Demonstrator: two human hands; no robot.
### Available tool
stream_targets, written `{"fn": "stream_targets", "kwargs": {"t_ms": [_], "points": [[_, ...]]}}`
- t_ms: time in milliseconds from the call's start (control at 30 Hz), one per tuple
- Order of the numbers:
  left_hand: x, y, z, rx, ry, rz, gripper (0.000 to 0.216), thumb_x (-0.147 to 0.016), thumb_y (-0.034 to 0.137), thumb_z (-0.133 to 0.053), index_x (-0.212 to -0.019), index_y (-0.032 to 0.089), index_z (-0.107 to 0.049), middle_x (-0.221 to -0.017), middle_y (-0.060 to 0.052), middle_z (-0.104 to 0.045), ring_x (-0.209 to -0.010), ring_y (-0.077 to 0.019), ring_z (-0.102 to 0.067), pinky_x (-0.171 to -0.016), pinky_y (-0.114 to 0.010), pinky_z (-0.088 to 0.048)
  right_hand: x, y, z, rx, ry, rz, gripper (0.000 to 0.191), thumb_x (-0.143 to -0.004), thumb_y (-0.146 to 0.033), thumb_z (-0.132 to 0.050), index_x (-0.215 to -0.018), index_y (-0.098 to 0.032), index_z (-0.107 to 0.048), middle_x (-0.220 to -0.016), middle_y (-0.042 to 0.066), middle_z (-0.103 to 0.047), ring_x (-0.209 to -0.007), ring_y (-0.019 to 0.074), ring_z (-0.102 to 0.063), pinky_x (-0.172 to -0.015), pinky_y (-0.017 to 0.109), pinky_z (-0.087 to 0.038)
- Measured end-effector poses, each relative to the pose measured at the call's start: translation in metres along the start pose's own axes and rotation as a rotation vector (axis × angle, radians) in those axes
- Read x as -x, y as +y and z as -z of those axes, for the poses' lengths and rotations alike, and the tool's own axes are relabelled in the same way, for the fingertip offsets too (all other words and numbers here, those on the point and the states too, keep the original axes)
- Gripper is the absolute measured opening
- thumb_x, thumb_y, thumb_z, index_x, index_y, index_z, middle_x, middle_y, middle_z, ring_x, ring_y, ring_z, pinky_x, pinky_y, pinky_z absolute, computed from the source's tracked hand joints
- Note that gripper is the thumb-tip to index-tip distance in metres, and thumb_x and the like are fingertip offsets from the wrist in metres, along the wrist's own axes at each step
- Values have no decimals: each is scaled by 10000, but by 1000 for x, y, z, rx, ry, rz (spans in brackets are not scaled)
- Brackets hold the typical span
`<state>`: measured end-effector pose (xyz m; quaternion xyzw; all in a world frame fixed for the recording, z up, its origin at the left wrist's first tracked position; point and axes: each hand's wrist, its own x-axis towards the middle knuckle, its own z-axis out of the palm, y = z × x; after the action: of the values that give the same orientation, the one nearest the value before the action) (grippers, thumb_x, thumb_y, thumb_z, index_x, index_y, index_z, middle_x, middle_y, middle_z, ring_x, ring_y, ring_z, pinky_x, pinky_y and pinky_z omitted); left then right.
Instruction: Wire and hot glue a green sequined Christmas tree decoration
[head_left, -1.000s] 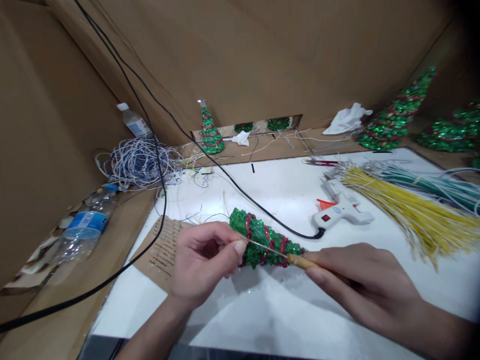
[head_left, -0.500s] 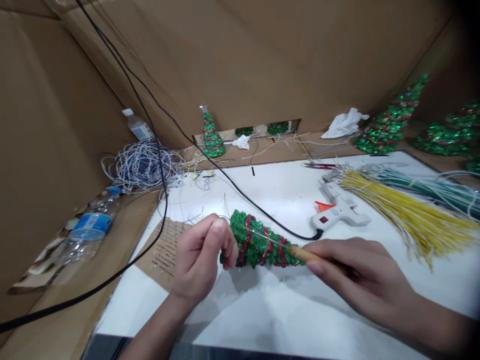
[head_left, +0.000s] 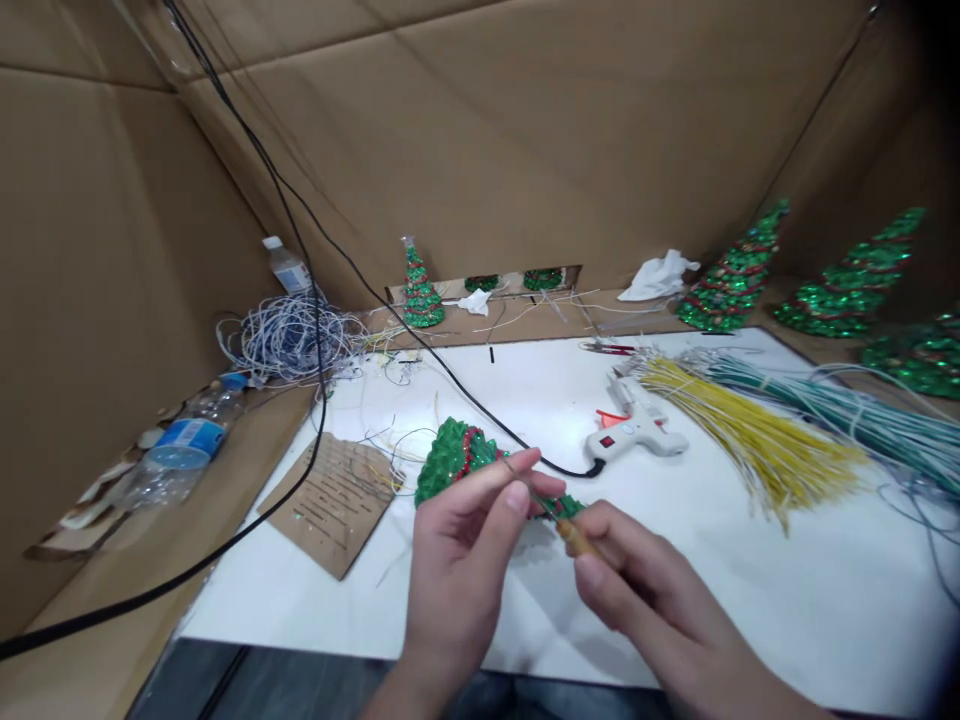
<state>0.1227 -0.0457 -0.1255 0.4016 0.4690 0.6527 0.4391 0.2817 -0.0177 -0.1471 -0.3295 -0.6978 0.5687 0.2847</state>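
My right hand (head_left: 652,590) is closed around the wooden handle of an awl (head_left: 576,538), whose thin metal shaft points up and left. The thumb and fingers of my left hand (head_left: 469,545) pinch at that shaft near its tip; whether a wire lies there too is too small to tell. Behind both hands a green glittery miniature Christmas tree (head_left: 445,462) with red garland lies on its side on the white board (head_left: 300,620). My fingers hide its middle part. Left of the tree is a slotted cardboard piece (head_left: 330,510) with thin wires at its edge.
A white glue gun (head_left: 634,440) trails a black cable across the board. Bundles of yellow wires (head_left: 750,430) and green wires (head_left: 817,400) lie right. Tangled wire (head_left: 289,335) and a plastic bottle (head_left: 187,445) are left. Finished trees (head_left: 731,275) stand along the back.
My left hand has moved right from the tree's base to the awl's shaft, its fingers unfolding from a fist. The right hand has drawn lower and closer. The view has shifted slightly.
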Motion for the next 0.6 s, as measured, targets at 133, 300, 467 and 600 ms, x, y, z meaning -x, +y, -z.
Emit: {"fn": "stream_targets", "kwargs": {"t_ms": [133,300,467,600], "points": [[7,-14,-28,197,89,-13,172,-891,290,-584,-913,207,-732,-729,-14,-706,-700,-93,-638,-649,-170,-511,7,8,-15,-48,103,17,294,-940,-449,-400,-934,-209,-571,-599,-43,-429,-509,102,-405,-484,209,-347],[13,-27,-48,282,130,-53,224,-918,322,-527,-895,192,-708,-602,9,-603,-562,-74,-569,-490,-141,-420,16,28,-20,-6,267,64,377,-899,-490,-460,-988,-198,-680,-540,-17,-505,-465,124,-440,-453,220,-380],[12,-37,-56,291,157,-68,232,-919,302,-520,-862,167,-700,-547,18,-537,-510,-61,-510,-466,-130,-397,17,40,-16,-2,261,89,360,-905,-474,-460,-939,-205,-697,-489,-19,-505,-417,125,-448,-430,216,-411],[10,-41,-61,353,166,-94,226,-913,289,-520,-812,167,-680,-485,41,-468,-421,-48,-455,-418,-126,-377,16,43,-15,7,227,56,376,-912,-475,-439,-779,-198,-657,-493,-20,-507,-415,110,-464,-457,198,-444]]}}
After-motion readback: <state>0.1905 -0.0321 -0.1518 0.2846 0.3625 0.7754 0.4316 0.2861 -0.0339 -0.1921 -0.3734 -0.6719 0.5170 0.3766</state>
